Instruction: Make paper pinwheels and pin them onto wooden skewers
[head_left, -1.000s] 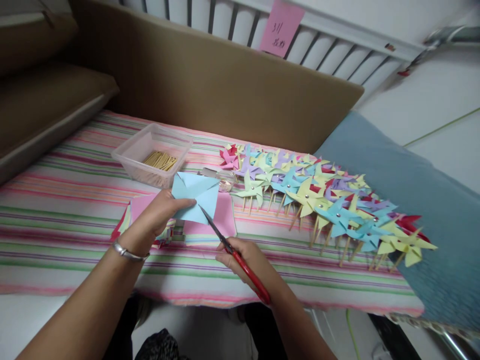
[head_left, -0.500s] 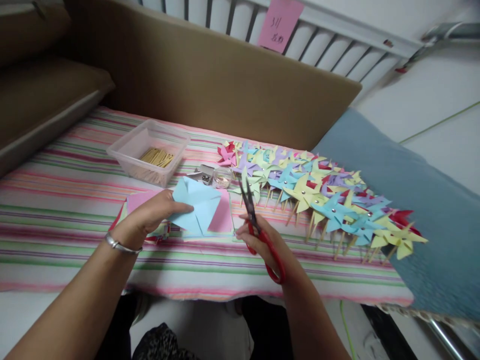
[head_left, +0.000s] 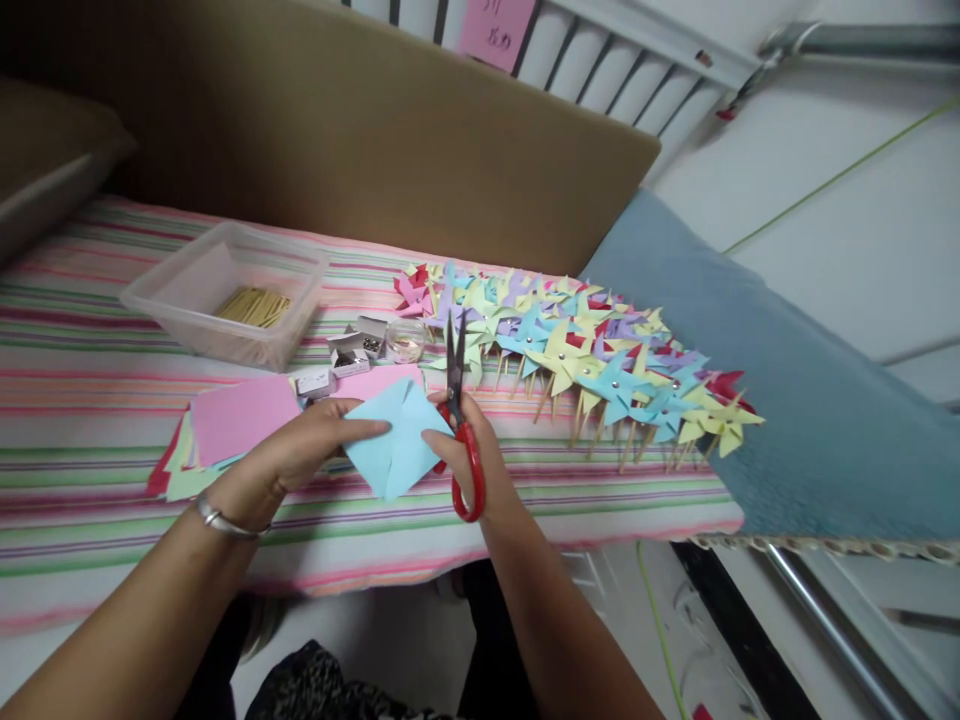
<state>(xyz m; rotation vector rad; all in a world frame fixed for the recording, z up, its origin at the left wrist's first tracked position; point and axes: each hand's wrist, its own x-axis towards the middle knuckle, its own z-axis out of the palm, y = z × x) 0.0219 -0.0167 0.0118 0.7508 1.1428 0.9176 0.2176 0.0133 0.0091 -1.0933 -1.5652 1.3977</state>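
A light blue square of paper (head_left: pixel 397 455), slit inward from its edges, is held up between both hands. My left hand (head_left: pixel 319 440) pinches it from the left, thumb across its face. On the other side my right hand (head_left: pixel 469 450) has red-handled scissors (head_left: pixel 469 470) hooked in its fingers, blades pointing up and slightly apart, while its thumb touches the paper's right corner. Below and behind the blue square lies some pink paper (head_left: pixel 375 382). To the left of it, a fanned stack of coloured sheets (head_left: pixel 244 420) rests on the striped cloth.
A clear plastic tub (head_left: pixel 225 290) holds short wooden sticks. Small open boxes of metal fasteners (head_left: pixel 360 345) and a round clear container (head_left: pixel 405 342) stand beside it. Many paper pinwheels (head_left: pixel 585 370) on sticks fill the right side. A brown board (head_left: pixel 375 140) rises behind.
My right hand has moved in with the scissors and now touches the blue paper's right corner. The blue square has turned. The view has shifted to the right.
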